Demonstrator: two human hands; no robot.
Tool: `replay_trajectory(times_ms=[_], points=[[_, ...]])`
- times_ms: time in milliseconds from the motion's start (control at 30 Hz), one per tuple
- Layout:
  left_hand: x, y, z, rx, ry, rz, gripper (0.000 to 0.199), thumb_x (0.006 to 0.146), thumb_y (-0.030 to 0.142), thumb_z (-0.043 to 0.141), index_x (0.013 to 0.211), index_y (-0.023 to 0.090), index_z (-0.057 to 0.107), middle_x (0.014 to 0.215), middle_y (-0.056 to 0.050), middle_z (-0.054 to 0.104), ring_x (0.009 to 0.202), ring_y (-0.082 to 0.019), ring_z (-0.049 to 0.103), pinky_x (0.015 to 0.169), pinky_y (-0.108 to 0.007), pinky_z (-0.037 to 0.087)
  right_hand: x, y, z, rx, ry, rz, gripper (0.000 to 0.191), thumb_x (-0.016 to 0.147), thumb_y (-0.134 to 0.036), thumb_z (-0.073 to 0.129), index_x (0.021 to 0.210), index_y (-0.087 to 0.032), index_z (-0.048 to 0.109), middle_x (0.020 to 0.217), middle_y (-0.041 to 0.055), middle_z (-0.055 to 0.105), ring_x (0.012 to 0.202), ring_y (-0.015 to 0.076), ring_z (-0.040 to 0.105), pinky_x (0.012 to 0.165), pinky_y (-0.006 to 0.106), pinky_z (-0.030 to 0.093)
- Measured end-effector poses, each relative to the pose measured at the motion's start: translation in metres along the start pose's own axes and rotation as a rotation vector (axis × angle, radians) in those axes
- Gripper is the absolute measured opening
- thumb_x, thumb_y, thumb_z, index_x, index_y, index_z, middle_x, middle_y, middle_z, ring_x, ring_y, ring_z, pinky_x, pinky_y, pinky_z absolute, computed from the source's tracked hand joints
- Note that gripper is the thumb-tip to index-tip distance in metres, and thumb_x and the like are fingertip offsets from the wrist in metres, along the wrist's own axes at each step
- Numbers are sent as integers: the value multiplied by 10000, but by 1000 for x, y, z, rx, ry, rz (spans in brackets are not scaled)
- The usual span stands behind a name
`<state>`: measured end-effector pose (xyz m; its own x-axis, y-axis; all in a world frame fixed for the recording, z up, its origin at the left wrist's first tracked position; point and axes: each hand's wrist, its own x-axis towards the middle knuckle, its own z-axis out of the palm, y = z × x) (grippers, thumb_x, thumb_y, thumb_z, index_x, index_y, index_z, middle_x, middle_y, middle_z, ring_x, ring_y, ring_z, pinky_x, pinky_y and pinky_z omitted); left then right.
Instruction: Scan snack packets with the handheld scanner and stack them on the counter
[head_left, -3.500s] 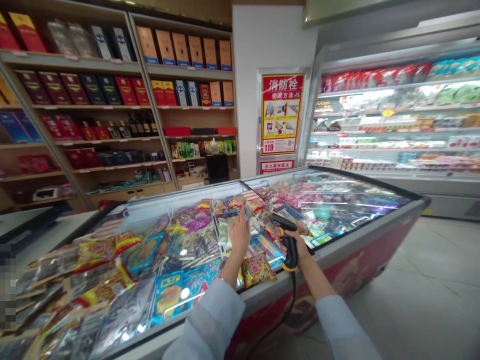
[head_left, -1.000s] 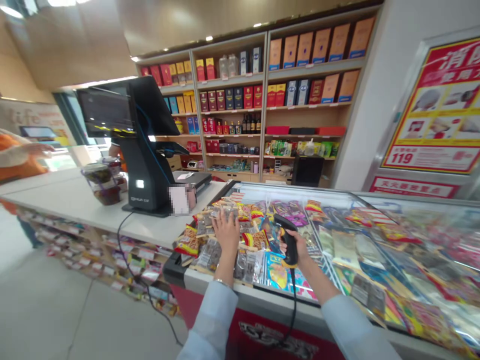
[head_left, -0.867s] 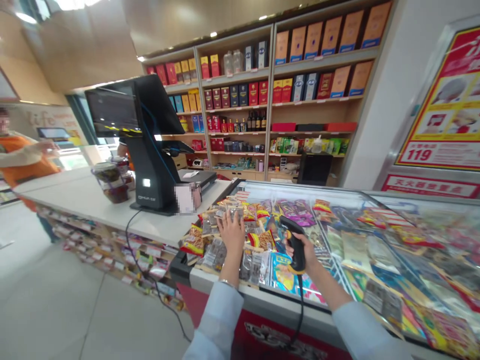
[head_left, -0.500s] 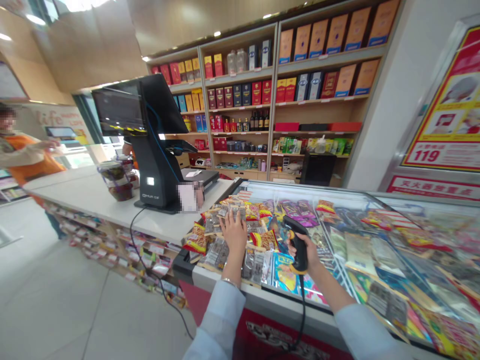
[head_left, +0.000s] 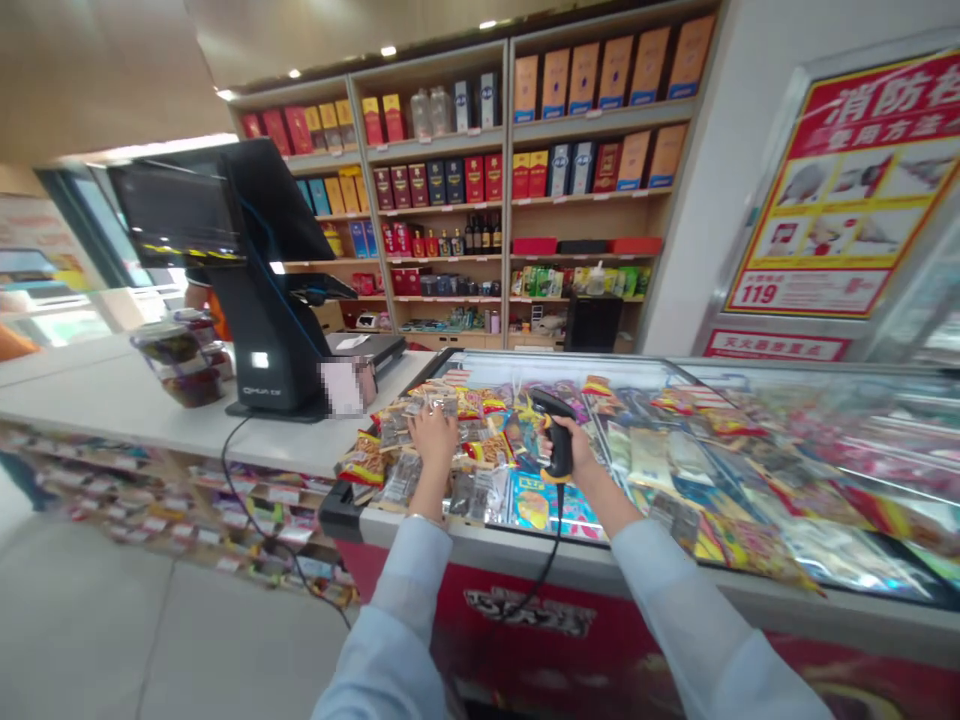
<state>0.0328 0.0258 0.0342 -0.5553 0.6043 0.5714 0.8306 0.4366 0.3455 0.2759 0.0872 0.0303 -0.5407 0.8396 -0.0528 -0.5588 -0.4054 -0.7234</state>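
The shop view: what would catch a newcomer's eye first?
Probably the black-and-yellow scanner in the right hand, above a chest freezer strewn with bright snack packets, where the left hand rests. Next, the black till on the white counter at left, and the red-and-yellow poster at upper right.

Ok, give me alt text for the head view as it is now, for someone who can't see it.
The right hand holds a black scanner over a freezer strewn with snack packs; the left hand is at packs near its left end. Left, a till stands on a counter; behind are shelves of boxes.
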Motion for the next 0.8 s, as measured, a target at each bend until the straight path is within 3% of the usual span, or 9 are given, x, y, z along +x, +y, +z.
replay_trajectory(times_ms=[133,267,433,633,800], points=[[12,19,-22,-22,-2,18,423,815,287,462,1174,105,591,1271,-181,551,1132,-295,525,984,-429,376,-23,-38,1,21,-22,-43,157,706,-319,575,746,-168,587,558,10,592,393,96,447,337,207,362],[9,65,-31,-94,30,96,426,820,305,453,1180,116,580,1290,-168,537,1157,-293,507,986,-402,378,-51,-71,-9,15,-22,-119,167,701,-315,573,757,-159,595,571,9,595,390,89,446,345,203,366],[-23,143,-19,-168,-39,227,402,818,297,461,1166,139,588,1307,-168,525,1152,-299,514,986,-409,380,-88,-108,-48,-67,31,-172,185,694,-326,605,766,-157,599,559,20,598,396,102,468,346,205,366],[-69,222,8,-232,-184,367,386,817,253,463,1167,134,573,1304,-175,525,1184,-298,495,996,-405,373,-129,-150,-110,-61,209,-279,154,703,-304,592,778,-169,601,547,14,596,398,104,476,350,200,368],[-98,288,12,-317,-271,467,393,800,223,486,1181,154,557,1270,-160,543,1180,-285,501,1001,-395,377,-155,-179,-146,-80,282,-353,170,692,-313,604,779,-167,607,521,8,579,373,108,460,326,207,350]])
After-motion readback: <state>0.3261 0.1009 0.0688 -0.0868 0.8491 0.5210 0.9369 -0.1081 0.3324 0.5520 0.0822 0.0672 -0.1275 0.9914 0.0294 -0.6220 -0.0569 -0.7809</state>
